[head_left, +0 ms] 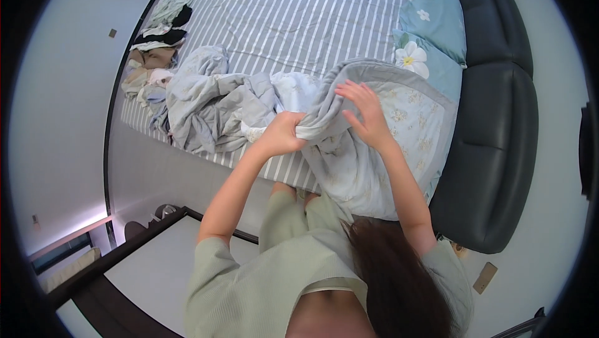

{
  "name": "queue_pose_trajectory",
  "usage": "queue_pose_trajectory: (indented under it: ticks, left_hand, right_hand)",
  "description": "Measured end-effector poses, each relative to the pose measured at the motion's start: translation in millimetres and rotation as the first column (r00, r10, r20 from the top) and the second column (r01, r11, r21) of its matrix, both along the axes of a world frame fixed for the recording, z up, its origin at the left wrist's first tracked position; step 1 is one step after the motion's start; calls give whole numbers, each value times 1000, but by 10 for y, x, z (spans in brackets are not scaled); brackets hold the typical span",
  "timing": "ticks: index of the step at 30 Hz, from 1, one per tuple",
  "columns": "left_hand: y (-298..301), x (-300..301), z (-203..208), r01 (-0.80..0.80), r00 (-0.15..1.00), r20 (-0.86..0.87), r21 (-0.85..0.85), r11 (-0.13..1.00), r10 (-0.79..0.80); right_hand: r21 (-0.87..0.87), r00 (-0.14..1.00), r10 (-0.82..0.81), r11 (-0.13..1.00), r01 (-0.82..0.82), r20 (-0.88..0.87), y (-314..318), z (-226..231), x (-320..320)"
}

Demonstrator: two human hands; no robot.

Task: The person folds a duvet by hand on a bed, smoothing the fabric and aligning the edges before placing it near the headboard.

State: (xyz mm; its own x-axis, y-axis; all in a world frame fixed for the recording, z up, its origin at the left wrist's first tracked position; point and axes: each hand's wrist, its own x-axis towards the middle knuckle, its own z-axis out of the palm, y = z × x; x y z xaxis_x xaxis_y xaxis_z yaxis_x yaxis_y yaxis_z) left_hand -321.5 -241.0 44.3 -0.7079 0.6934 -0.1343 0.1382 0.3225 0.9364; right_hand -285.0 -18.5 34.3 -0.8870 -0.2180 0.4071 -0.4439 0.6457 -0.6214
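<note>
Striped bed point(299, 13); hands point(284, 133) seemingly gripping quilt point(374, 151)

Striped bed sheet point(299, 13), two floral pillows point(433, 26), dark padded headboard point(499, 119), heaped clothes point(156, 44) at the bed's far edge.

Setting: home bedroom. Evidence: wide bed with grey-and-white striped fitted sheet point(299, 7); dark padded leather-look headboard point(493, 151); two pale blue pillows printed with white flowers point(437, 19); rumpled light blue floral quilt with grey border point(374, 151); heap of loose clothes in beige, black and mint point(156, 38) at the bed's far corner; pale plain floor point(56, 101).
</note>
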Motion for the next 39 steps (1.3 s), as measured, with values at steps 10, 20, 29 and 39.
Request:
queue_pose_trajectory:
  ticks: [10, 20, 29, 39]
  left_hand:
    - [-233, 543, 309, 14, 995, -98, 36, 999, -11]
    - [-396, 647, -355, -137, 973, -181, 38, 990, 142]
    - [-376, 614, -308, -94, 951, -306, -150, 984, 45]
    - [-542, 229, -369, 83, 583, -811, -11, 996, -57]
  right_hand:
    - [-89, 880, 359, 933, -349, 311, -208, 288, 198]
    - [-247, 904, 243, 956, -161, 351, 33, 385, 450]
    - [-219, 943, 136, 973, -69, 305, 123, 530, 641]
    - [-258, 935, 33, 964, 64, 353, -217, 570, 817]
